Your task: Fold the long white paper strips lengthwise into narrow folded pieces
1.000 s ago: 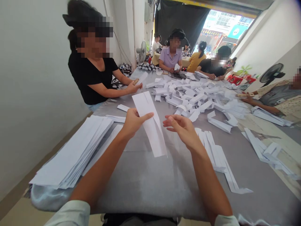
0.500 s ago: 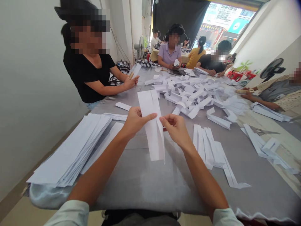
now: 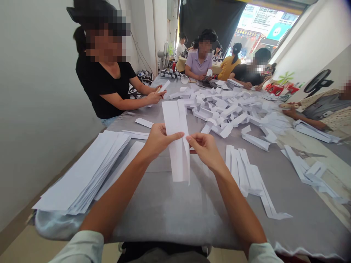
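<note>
Two hands of ours, our left hand and our right hand, close together, both pinching one folded white paper strip, one stack of white paper beside them

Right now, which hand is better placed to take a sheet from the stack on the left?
Left, probably. The left hand is nearer the stack of white paper, its forearm alongside it. The right hand lies beyond the white paper strip both hands pinch.

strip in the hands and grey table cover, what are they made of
The strip between the left hand and right hand looks like matte white paper, thin and creased. The grey table cover, faintly sheeny, looks like fabric or plastic, unclear which.
</note>
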Available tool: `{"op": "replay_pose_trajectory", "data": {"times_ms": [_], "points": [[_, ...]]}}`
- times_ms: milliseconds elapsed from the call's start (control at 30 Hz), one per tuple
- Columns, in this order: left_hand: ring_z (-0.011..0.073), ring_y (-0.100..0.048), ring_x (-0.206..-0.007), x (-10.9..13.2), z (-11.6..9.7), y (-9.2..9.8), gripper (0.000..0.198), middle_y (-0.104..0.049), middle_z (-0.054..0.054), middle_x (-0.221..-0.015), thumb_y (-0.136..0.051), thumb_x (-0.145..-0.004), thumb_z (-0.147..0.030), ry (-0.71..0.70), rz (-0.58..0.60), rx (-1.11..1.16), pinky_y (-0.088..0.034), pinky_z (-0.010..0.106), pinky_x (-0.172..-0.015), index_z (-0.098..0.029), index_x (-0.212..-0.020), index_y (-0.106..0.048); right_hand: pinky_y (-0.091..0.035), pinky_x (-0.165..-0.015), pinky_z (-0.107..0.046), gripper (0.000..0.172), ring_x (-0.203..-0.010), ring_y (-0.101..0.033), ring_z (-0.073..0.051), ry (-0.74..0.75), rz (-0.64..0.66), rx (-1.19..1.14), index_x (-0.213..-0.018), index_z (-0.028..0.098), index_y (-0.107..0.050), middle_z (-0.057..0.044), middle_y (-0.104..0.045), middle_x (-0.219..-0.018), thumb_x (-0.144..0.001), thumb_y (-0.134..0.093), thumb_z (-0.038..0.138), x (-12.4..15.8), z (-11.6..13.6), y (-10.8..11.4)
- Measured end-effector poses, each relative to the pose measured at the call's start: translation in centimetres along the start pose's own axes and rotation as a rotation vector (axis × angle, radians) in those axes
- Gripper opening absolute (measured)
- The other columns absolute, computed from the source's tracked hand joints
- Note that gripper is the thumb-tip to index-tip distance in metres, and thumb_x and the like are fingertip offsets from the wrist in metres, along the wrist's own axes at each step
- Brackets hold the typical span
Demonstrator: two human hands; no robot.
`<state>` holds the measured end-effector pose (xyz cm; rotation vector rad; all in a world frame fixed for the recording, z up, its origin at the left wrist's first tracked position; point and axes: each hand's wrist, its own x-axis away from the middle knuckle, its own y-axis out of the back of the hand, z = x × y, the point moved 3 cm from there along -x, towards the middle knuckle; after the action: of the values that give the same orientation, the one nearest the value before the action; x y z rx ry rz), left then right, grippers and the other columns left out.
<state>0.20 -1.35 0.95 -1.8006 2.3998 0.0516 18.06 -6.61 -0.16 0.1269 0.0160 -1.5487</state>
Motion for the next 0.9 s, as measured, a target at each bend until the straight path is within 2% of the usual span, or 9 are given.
{"op": "replay_pose_trajectory", "data": {"times_ms": [100, 233, 333, 533, 767, 900], "points": [[0.0305, -0.081, -0.084, 0.04, -0.05, -0.02, 0.041, -0.085, 0.013, -0.100, -0.100, -0.066, -0.041, 0.007, 0.000, 0.032, -0.064, 0.037, -0.070, -0.016, -0.094, -0.084, -0.065, -0.074, -0.032, 0.043, -0.084, -0.073, -0.020, 0.012, 0.003, 0.002, -0.086, 0.020, -0.074, -0.005, -0.077, -0.088, -0.089, -0.079, 0.062, 0.07, 0.03, 0.03], [0.0321, -0.082, -0.090, 0.18, 0.09, -0.26, 0.044, -0.085, 0.013, -0.105, -0.099, -0.068, -0.038, 0.010, 0.064, 0.050, -0.066, 0.039, -0.076, -0.016, -0.104, -0.084, -0.064, -0.070, -0.031, 0.043, -0.079, -0.071, -0.019, 0.086, -0.077, 0.015, -0.084, 0.019, -0.073, -0.005, -0.075, -0.084, -0.090, -0.078, 0.062, 0.05, 0.02, -0.20], [0.0315, -0.082, -0.090, 0.21, 0.10, -0.37, 0.043, -0.085, 0.014, -0.105, -0.098, -0.069, -0.036, -0.005, 0.061, 0.061, -0.066, 0.038, -0.076, -0.015, -0.103, -0.083, -0.064, -0.068, -0.030, 0.044, -0.078, -0.070, -0.019, 0.100, -0.112, 0.012, -0.085, 0.019, -0.072, -0.005, -0.075, -0.085, -0.089, -0.078, 0.063, -0.02, -0.04, -0.40], [0.0321, -0.082, -0.085, 0.12, -0.06, -0.30, 0.051, -0.085, 0.015, -0.102, -0.100, -0.065, -0.036, -0.002, -0.007, 0.094, -0.067, 0.040, -0.074, -0.013, -0.107, -0.082, -0.065, -0.072, -0.031, 0.045, -0.082, -0.072, -0.020, 0.046, -0.064, -0.006, -0.082, 0.020, -0.071, -0.006, -0.076, -0.086, -0.087, -0.080, 0.064, -0.06, -0.25, -0.48], [0.0345, -0.083, -0.087, 0.31, -0.20, -0.47, 0.049, -0.085, 0.015, -0.101, -0.099, -0.067, -0.037, 0.026, 0.066, 0.054, -0.068, 0.041, -0.070, -0.015, -0.107, -0.084, -0.061, -0.065, -0.030, 0.042, -0.078, -0.070, -0.020, 0.129, -0.136, 0.053, -0.083, 0.021, -0.070, -0.006, -0.074, -0.083, -0.092, -0.075, 0.062, -0.20, -0.57, -0.40], [0.0330, -0.083, -0.084, 0.29, -0.28, -0.35, 0.050, -0.085, 0.015, -0.100, -0.099, -0.067, -0.037, 0.014, 0.019, 0.054, -0.067, 0.040, -0.070, -0.014, -0.109, -0.083, -0.064, -0.069, -0.030, 0.045, -0.081, -0.071, -0.020, 0.071, -0.102, 0.018, -0.084, 0.020, -0.071, -0.006, -0.075, -0.086, -0.090, -0.076, 0.065, -0.20, -0.60, -0.39]]}}
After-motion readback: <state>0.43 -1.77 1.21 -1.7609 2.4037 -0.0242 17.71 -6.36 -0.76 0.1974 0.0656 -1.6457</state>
